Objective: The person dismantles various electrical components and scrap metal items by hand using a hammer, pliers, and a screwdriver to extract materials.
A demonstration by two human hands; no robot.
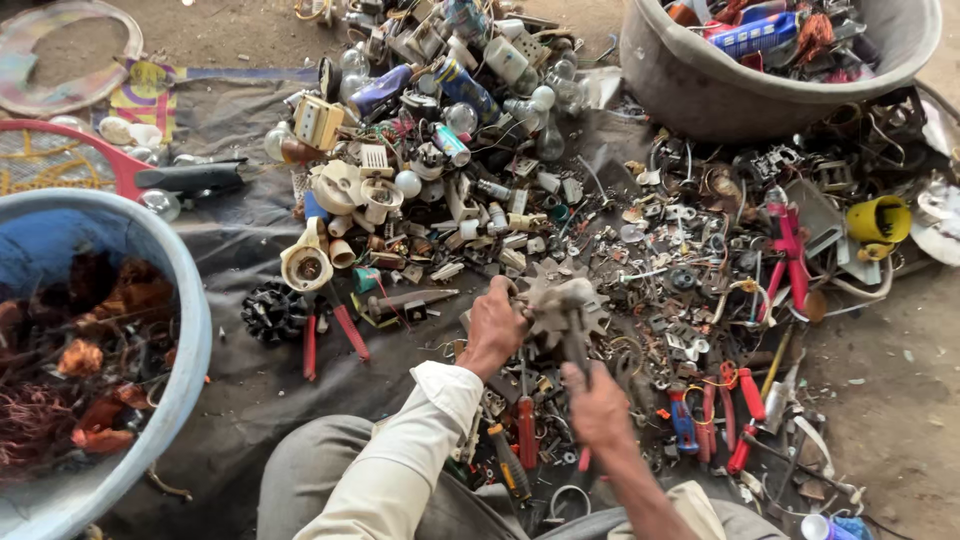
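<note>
My left hand (493, 327) grips a grey, toothed metal part (562, 302), shaped like a small fan wheel, just above the scrap pile. My right hand (598, 405) is closed around the handle of a tool (577, 345) whose dark shaft points up into that metal part. Both sleeves are cream coloured, and my knees in grey trousers (310, 470) show at the bottom. Screwdrivers with red and orange handles (525, 430) lie between my hands on the dark cloth.
A blue tub (190, 330) of copper wire stands at the left, a grey tub (680, 80) of scrap at the top right. Bulbs, sockets and plugs are heaped ahead (440, 150). Red pliers (330, 330), a yellow cup (880, 218) and a red racket (90, 160) lie around.
</note>
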